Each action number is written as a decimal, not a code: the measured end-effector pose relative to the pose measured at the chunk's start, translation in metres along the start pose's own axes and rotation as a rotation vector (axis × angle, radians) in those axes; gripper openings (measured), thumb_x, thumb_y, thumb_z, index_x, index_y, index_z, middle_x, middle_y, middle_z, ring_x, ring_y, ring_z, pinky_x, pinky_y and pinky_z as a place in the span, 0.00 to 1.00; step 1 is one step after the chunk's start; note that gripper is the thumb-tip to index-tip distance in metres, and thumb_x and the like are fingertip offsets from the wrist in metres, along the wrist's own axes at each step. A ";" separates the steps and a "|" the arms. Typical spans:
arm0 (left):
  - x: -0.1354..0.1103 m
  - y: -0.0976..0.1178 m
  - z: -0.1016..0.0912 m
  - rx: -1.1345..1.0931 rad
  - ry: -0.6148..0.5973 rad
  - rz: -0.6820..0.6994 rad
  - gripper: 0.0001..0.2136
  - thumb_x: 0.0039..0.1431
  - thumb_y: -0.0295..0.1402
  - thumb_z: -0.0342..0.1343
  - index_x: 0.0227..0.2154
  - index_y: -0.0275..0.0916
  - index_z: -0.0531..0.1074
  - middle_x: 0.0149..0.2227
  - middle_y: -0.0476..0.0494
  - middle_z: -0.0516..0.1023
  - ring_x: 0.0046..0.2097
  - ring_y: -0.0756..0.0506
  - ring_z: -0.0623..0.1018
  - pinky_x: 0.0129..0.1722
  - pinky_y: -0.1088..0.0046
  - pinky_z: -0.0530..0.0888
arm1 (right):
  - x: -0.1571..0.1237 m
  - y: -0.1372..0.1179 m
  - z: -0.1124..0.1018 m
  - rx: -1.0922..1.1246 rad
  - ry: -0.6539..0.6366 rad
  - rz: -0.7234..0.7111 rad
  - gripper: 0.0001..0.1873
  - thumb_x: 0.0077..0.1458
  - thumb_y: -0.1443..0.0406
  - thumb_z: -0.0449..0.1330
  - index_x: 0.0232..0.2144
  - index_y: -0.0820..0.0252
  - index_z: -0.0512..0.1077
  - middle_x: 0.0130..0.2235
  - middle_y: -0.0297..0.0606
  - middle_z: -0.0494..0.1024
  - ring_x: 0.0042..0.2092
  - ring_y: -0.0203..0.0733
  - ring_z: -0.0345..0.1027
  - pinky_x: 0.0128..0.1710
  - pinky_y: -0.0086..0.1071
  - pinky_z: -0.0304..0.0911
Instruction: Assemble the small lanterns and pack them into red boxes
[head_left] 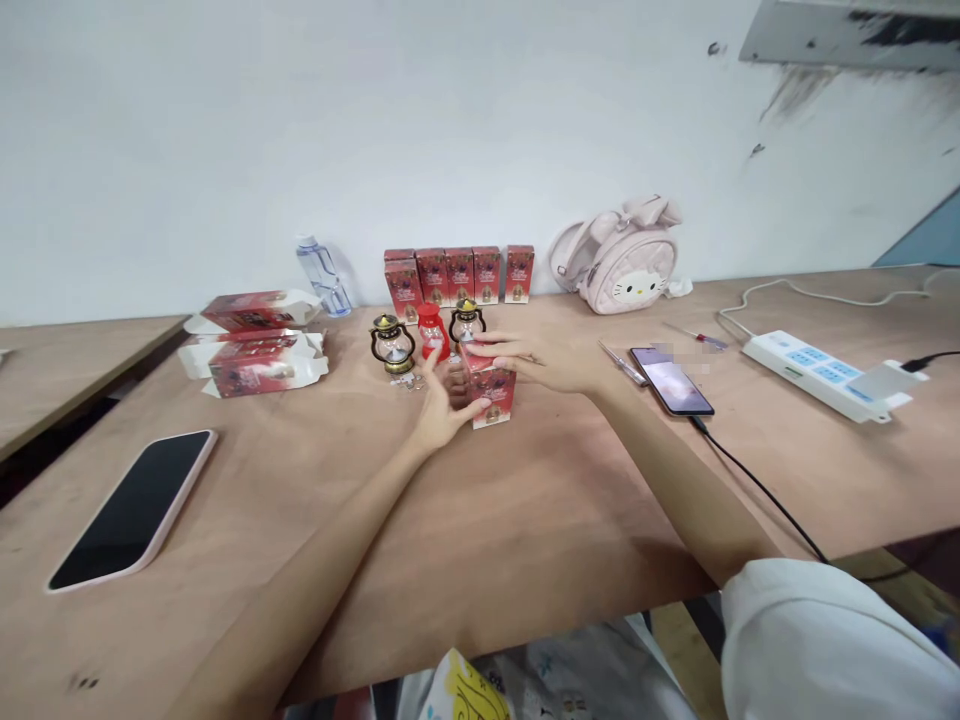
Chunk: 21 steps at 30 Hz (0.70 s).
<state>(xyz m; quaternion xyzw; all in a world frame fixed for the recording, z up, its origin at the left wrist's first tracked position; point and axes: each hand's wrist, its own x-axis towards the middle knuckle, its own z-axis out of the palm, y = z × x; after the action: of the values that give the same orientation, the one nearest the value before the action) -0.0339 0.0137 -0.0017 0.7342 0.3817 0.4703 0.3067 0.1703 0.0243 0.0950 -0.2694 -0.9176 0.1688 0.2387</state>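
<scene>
A small red printed box (493, 398) stands upright on the table in front of me. My left hand (441, 408) grips its left side, with the thumb across the lower front; some of its fingers are hidden. My right hand (551, 362) reaches over from the right, its outstretched fingers lying on the top of the box. Just behind my hands stand a red mini lantern (431, 330) and two bronze-coloured ones: one lantern (393, 345) to the left, the other lantern (467, 318) behind the box. Small loose bits (409, 381) lie by the left lantern.
Several red boxes (459, 277) line the wall. Unfolded cartons (259, 362) and a water bottle (324, 275) are at left, above a phone (135, 510). A pink bag (630, 265), screwdriver (624, 363), plugged-in phone (670, 380) and power strip (817, 372) are at right.
</scene>
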 end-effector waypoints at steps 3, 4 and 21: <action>-0.001 -0.004 0.002 -0.133 -0.070 -0.102 0.37 0.49 0.46 0.60 0.57 0.39 0.47 0.53 0.34 0.67 0.51 0.41 0.74 0.49 0.58 0.72 | -0.010 -0.003 0.008 -0.106 0.000 0.017 0.22 0.62 0.56 0.48 0.58 0.47 0.61 0.64 0.35 0.57 0.63 0.46 0.52 0.62 0.48 0.50; -0.001 -0.005 0.001 -0.145 -0.099 -0.118 0.34 0.50 0.46 0.59 0.55 0.39 0.51 0.53 0.34 0.68 0.52 0.41 0.73 0.51 0.57 0.71 | -0.014 -0.003 0.012 -0.128 0.016 0.013 0.25 0.60 0.55 0.51 0.59 0.47 0.59 0.65 0.36 0.54 0.64 0.48 0.51 0.62 0.49 0.50; -0.023 0.019 0.010 0.613 -0.408 0.023 0.15 0.59 0.33 0.47 0.48 0.35 0.66 0.55 0.32 0.66 0.56 0.37 0.66 0.55 0.52 0.65 | 0.060 0.144 -0.074 -0.005 0.797 0.241 0.42 0.40 0.59 0.67 0.57 0.56 0.58 0.58 0.46 0.62 0.56 0.51 0.61 0.51 0.47 0.63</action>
<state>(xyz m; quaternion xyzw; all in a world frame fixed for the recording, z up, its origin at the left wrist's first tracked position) -0.0250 -0.0166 -0.0005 0.8748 0.4277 0.1816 0.1371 0.2243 0.1873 0.1144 -0.4196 -0.7158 0.0759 0.5530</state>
